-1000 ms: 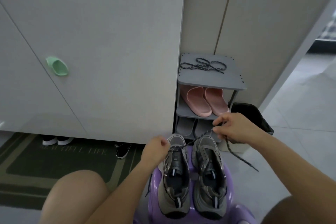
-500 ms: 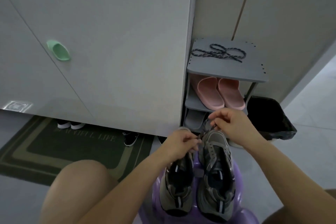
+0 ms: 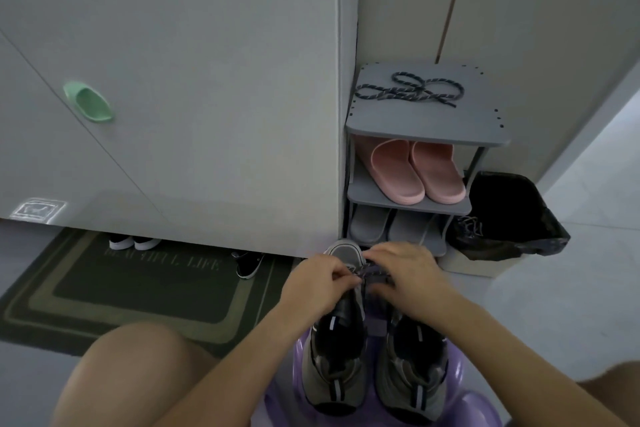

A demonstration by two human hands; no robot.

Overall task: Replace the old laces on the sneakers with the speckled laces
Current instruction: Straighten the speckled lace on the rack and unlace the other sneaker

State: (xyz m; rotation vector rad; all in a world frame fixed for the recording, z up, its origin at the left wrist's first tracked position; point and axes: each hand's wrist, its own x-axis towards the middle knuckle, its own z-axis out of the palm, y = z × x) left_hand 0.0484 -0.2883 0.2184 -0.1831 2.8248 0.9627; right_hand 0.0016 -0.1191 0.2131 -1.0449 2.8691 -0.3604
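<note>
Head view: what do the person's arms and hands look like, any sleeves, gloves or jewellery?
Both forearms are bare with no sleeves showing in frame. The left hand and right hand wear no gloves, and no rings, watch or wristbands are visible. No markings show.

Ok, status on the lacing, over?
Left hand and right hand both pinching speckled lace over sneakers. Spare lace waits on rack. Nothing obstructing.

Open floor at 3 o'clock of the sneakers; rack and bin block 12 to 1 o'clock; cabinet walls 11 o'clock; mat lies flat at 9 o'clock.
</note>
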